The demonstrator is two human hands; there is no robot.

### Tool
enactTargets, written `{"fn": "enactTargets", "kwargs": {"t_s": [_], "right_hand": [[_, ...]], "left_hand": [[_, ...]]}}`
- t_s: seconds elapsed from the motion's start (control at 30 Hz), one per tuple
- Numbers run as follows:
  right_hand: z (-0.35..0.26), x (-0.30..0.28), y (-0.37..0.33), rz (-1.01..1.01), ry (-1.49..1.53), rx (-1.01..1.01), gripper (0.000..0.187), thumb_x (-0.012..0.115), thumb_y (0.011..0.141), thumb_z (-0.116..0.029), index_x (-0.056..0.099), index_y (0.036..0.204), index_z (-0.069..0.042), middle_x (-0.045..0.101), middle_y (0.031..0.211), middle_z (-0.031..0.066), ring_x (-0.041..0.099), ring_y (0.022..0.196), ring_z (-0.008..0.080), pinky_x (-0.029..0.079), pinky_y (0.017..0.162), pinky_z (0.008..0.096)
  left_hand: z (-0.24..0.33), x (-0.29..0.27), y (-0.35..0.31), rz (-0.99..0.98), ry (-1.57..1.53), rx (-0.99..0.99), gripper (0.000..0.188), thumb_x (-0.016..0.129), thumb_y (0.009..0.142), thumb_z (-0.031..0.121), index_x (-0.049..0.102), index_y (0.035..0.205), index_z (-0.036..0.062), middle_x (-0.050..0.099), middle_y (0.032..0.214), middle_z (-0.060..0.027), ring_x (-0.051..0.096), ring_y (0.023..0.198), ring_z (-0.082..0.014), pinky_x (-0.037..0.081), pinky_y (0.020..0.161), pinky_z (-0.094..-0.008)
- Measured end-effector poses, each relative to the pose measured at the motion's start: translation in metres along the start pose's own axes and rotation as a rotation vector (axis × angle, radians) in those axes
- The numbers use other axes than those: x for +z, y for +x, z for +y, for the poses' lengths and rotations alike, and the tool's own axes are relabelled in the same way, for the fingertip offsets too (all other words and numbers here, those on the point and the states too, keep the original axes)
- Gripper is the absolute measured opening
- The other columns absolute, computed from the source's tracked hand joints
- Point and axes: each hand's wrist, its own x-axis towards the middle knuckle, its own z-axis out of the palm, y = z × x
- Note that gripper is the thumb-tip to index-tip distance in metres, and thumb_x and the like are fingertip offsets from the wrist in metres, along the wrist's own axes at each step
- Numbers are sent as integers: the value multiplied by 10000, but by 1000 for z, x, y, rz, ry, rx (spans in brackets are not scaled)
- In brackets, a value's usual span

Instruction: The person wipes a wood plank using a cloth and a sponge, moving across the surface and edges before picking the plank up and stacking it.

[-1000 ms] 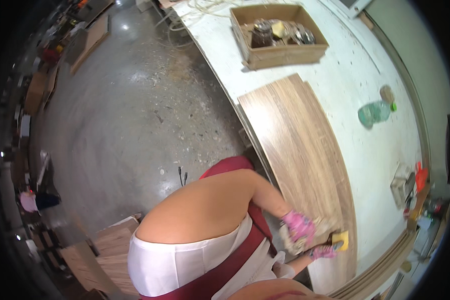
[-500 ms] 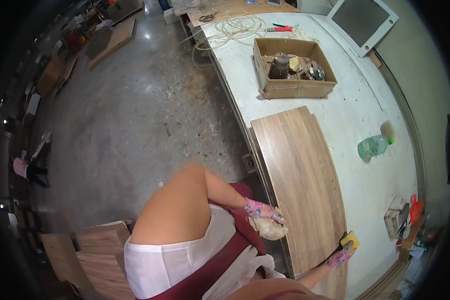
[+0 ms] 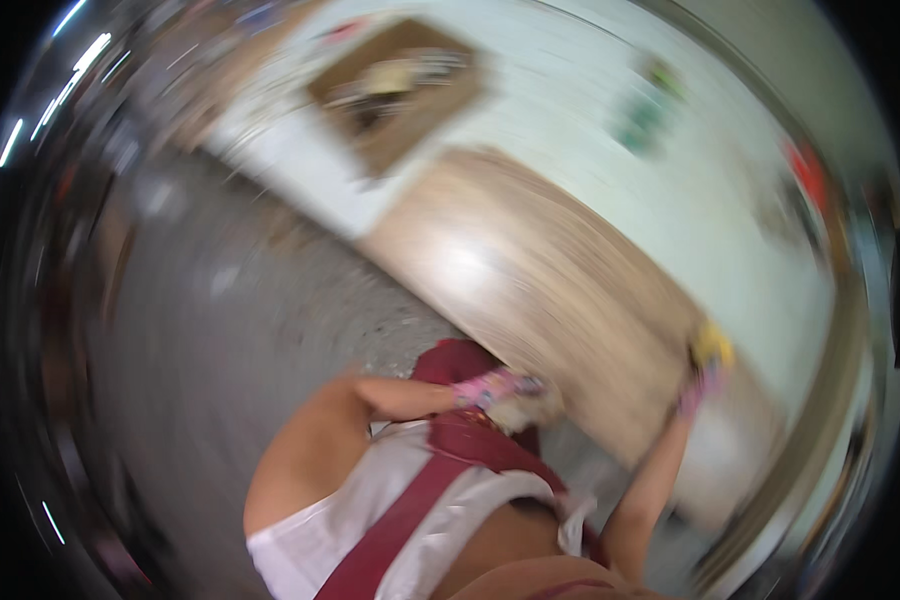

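My left hand (image 3: 488, 388), in a pink patterned glove, is closed on a pale crumpled rag (image 3: 526, 410) beside the near edge of a wood-grain panel (image 3: 530, 280). In a matching glove, my right hand (image 3: 702, 390) grips a yellow sponge (image 3: 714, 346) at the panel's right end. The sponge appears to touch the panel there, though motion blur hides the exact contact. Another wood-grain panel (image 3: 735, 450) shows under and to the right of the top one.
The panels lie on a white worktable (image 3: 555, 90). Toward the back left stands an open cardboard box (image 3: 405, 130) with several items inside. A green bottle (image 3: 642, 118) is behind the panel, and a red object (image 3: 808, 175) lies at the far right. Grey floor (image 3: 260, 330) runs along the left.
The whole view has swung round and blurred, so the table now runs diagonally. Both hands keep hold of the rag and the sponge.
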Motion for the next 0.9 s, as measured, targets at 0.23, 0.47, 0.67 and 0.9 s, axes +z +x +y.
{"fn": "enactTargets", "kwargs": {"t_s": [0.23,0.47,0.67,0.9], "right_hand": [[39,2,77,174,35,60,692,657,826,-328,369,1396,-60,468,1322,173,480,1183,247,436,928,372],[57,-183,125,471,-438,238,667,606,811,-575,535,1191,-32,667,962,202,643,894,350,497,788,428],[61,-255,152,320,-543,230,681,596,805,-595,542,1175,-25,658,1001,215,629,940,359,491,815,413],[83,-304,67,513,17,159,596,682,821,-426,534,1221,-10,654,970,151,626,833,220,481,738,322]], "left_hand": [[55,-30,7,216,-1014,-535,477,575,871,429,589,1140,37,647,998,-149,640,844,-242,535,703,-370],[15,-6,-12,578,-767,-629,534,579,872,500,564,1103,20,632,1012,-160,622,847,-308,523,779,-443],[30,22,-2,638,-726,-619,467,577,881,462,575,1063,32,638,964,-141,623,803,-283,526,731,-421],[17,42,2,623,-664,-595,390,576,891,416,587,1016,47,645,907,-120,625,750,-254,528,675,-396]]}}
